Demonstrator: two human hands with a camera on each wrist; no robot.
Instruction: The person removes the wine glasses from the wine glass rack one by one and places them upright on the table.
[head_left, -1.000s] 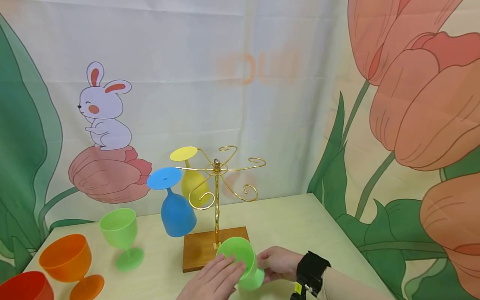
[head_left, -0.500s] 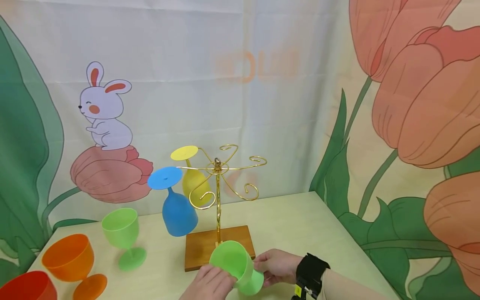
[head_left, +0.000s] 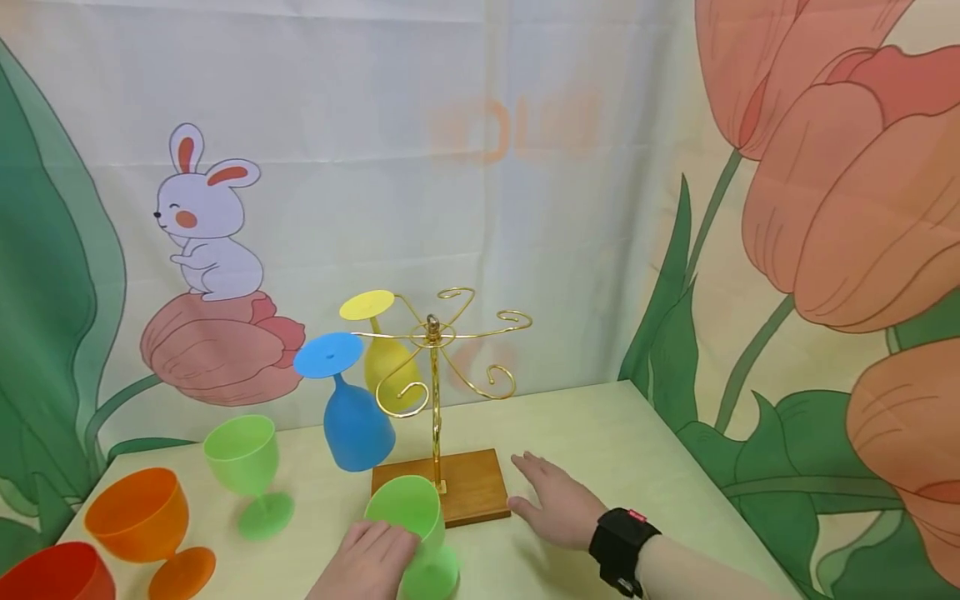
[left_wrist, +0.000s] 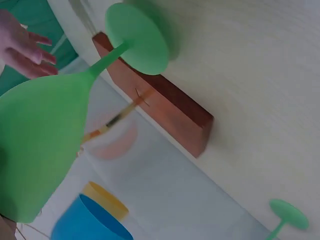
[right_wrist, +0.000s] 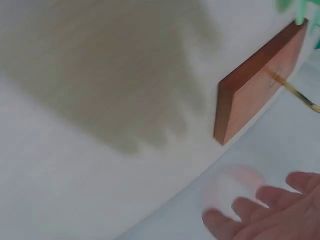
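Note:
A light green plastic goblet (head_left: 414, 503) is gripped at its bowl by my left hand (head_left: 366, 560), in front of the rack's wooden base (head_left: 480, 492). In the left wrist view, the goblet's bowl (left_wrist: 42, 135) fills the left side, its foot overlapping the base. My right hand (head_left: 561, 505) is beside the base with fingers extended and nothing in them. Spread fingers of that hand (right_wrist: 275, 215) show at the lower right of the right wrist view. A blue goblet (head_left: 358, 427) and a yellow goblet (head_left: 386, 367) hang upside down by their feet from the gold rack (head_left: 435, 392).
On the table's left side stand another green goblet (head_left: 242, 457), an orange goblet (head_left: 138, 521) and a red goblet (head_left: 60, 575). Curled wire arms (head_left: 498, 385) reach out from the rack's top. A printed curtain (head_left: 375, 167) hangs behind the table (head_left: 592, 433).
My right hand has let go of the green goblet and its fingers have straightened. My left hand has moved left with the goblet. The hanging goblets stay as they were.

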